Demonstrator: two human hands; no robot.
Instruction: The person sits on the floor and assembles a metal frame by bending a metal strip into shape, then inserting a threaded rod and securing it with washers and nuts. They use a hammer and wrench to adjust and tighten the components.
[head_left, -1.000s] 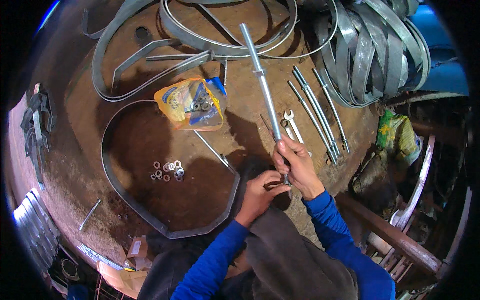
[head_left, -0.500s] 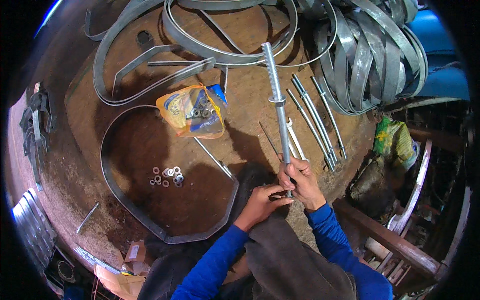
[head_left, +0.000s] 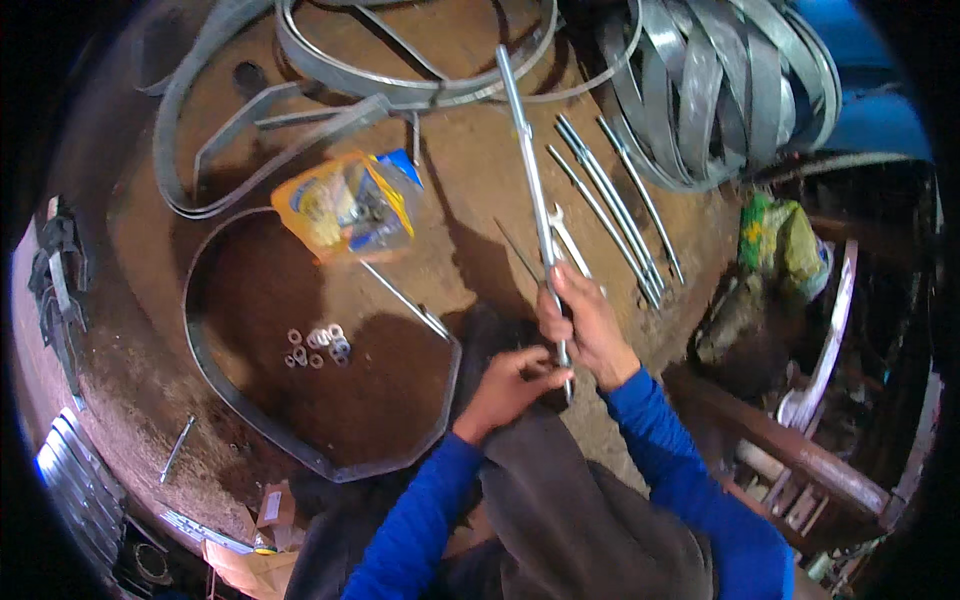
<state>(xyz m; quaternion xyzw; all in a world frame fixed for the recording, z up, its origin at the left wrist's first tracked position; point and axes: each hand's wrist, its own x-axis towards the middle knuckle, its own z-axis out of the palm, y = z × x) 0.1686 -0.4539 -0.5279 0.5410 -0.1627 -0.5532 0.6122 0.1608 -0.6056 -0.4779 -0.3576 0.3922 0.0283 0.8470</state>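
A long threaded rod tilts up and slightly leftward away from me, with a nut on its upper part. My right hand is closed around its lower part. Near the rod's bottom end, my left hand pinches it between thumb and fingers; what else those fingers cover I cannot make out. Just beyond my right hand lies an open-end wrench. Several more rods with nuts on them rest to its right. Loose washers and nuts are grouped inside a bent metal band on the left.
An orange and clear plastic bag of hardware sits beyond the band. Large flat-metal hoops lie at the far side, beside a big coil of metal strip. A short rod is at far left. Wooden beams stand at right.
The rod has swung so its upper end points further left, and its lower end now shows below my left fingers. Both hands keep hold of it. The whole view has shifted slightly.
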